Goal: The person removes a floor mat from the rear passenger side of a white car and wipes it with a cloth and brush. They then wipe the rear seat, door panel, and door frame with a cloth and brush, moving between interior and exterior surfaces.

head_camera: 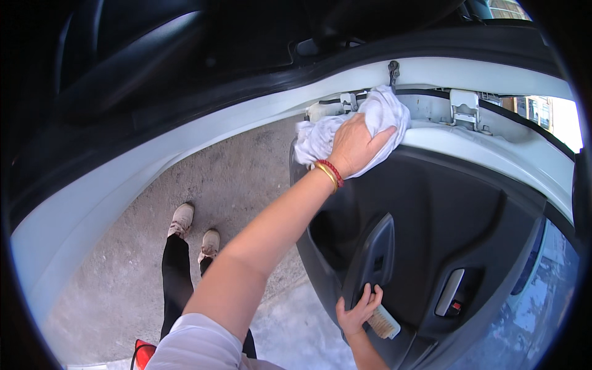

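Note:
My left hand (356, 143), with a gold bangle and a red beaded bracelet at the wrist, grips a bunched white cloth (386, 111). The cloth lies against the hinge-side edge of an opened white car door (499, 148), and covers part of that edge and the door check strap. Lower down, my right hand (356, 314) holds a scrub brush (384, 322) with a pale back and tan bristles. Its fingers rest by the armrest of the black door trim (444, 199); the brush's near end is hidden by the hand.
A metal door hinge (465, 111) and the check strap (393, 71) join door and body. The white door sill (106, 194) curves along the left. An inner door handle (450, 292) sits on the trim. Below is concrete ground (240, 185); a red object (144, 354) shows bottom left.

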### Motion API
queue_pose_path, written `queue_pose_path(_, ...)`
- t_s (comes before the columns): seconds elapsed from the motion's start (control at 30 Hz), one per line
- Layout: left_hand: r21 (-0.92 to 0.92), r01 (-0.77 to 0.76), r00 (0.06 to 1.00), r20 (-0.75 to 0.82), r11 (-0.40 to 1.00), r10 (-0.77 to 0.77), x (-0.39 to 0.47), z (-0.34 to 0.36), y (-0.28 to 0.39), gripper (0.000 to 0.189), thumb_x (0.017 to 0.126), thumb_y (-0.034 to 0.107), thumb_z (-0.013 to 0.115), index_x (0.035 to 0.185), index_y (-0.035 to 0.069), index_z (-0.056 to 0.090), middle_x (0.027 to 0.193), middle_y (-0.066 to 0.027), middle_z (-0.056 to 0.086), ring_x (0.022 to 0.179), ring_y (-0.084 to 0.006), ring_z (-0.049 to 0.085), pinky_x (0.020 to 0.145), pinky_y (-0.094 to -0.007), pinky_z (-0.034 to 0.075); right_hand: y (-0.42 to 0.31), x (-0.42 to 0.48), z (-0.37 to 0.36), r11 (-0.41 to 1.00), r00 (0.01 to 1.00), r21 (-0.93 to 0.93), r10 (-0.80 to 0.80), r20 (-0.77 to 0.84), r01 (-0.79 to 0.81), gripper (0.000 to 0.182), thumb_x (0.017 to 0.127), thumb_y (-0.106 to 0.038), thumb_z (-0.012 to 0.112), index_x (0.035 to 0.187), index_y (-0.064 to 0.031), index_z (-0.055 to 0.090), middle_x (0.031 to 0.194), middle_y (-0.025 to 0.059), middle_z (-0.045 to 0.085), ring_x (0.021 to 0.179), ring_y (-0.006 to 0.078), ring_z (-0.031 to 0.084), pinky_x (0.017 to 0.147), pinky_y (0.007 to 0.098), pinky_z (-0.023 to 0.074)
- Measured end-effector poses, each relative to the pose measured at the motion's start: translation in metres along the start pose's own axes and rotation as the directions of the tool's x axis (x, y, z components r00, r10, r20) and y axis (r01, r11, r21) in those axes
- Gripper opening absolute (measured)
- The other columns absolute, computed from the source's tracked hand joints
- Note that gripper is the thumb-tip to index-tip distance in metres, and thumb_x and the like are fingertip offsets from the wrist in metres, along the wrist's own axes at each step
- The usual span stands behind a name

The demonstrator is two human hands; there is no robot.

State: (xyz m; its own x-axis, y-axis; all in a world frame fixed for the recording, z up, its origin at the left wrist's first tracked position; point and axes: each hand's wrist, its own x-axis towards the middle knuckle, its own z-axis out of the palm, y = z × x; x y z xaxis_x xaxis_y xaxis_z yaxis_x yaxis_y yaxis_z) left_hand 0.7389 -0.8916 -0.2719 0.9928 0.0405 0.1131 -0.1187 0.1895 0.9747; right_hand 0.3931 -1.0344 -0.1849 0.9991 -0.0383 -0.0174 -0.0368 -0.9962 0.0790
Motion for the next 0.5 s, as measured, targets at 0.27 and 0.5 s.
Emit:
queue_pose_path(0.27,0.246,0.158,0.966,-0.240,0.956,-0.097,-0.042,-0.021,-0.031,0.046,0.083,0.039,0.055,0.103,-0.003,0.057,0.089,-0.0214,0.062,0.088,-0.0381,0.056,0.075,-0.0438,0.046,-0.006,0.000,-0.004,0.998,1.000,-0.058,-0.010,0.001,0.010,0.071,0.064,-0.017,0.066,0.125,0.0027,0.036,0.129,0.0256,0.026,0.091,0.0385,0.048,0.081,0.0446,0.0404)
queue_pose_path(0.5,0.454,0.344,0.800,0.316,0.822,-0.510,-0.164,-0.053,0.018,0.056,0.079,0.045,0.059,0.092,-0.010,0.058,0.075,-0.0254,0.062,0.074,-0.0368,0.063,0.067,-0.0400,0.049,-0.005,-0.002,-0.003,1.000,0.999,-0.027,-0.008,-0.048,0.006,0.067,0.066,-0.016,0.065,0.126,-0.0007,0.039,0.128,0.0246,0.030,0.090,0.0389,0.051,0.077,0.0443,0.0436)
